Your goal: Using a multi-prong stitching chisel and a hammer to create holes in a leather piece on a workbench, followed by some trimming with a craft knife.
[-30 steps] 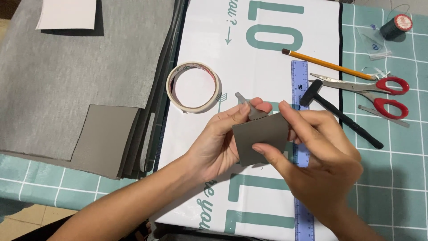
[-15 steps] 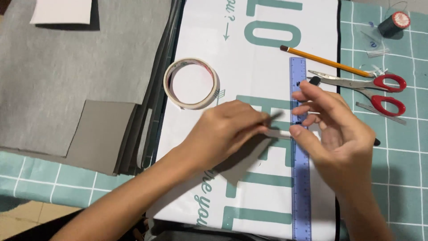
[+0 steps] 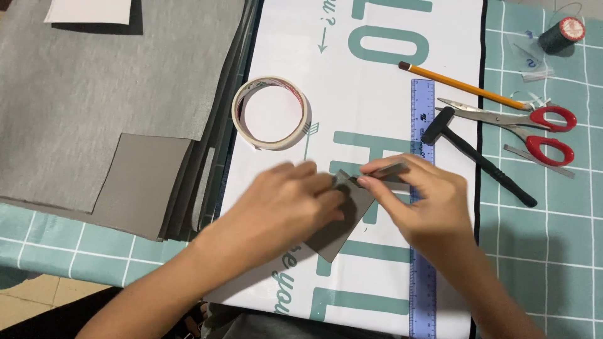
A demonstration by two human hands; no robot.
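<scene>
Hands at centre of worktop, over white printed sheet (image 3: 377,81) w/ large teal lettering.

- Left hand (image 3: 286,204): palm down, fingers together, pressing flat on grey leather piece (image 3: 342,235); piece lies on the sheet, one corner pointing toward the near edge, upper part hidden under the hand.
- Right hand (image 3: 427,204): fingers pinched shut on a thin grey strip (image 3: 383,171) at the top edge of the leather piece; strip blurred, can't tell if it is separate or a folded edge. Hand lies over the ruler.
- Blue ruler (image 3: 423,119): transparent, runs lengthwise toward the near edge along right side of sheet, mid part covered by right hand.
- Masking tape roll (image 3: 237,113): flat on sheet, up-left of left hand, apart from it.
- Small black hammer (image 3: 477,157): diagonal, head touching ruler's edge, handle crossing onto the teal grid cutting mat (image 3: 553,251).
- Pencil (image 3: 465,86): orange-yellow, diagonal, above the ruler's top end.
- Red-handled scissors (image 3: 521,125): on the mat's edge, right of hammer, blades slightly parted.
- Dark thread spool (image 3: 561,34): red top, far right corner.
- Grey fabric stack (image 3: 94,81): left of sheet, w/ darker grey sheet (image 3: 141,182) on its near corner and a white sheet (image 3: 88,9) at the far edge.
</scene>
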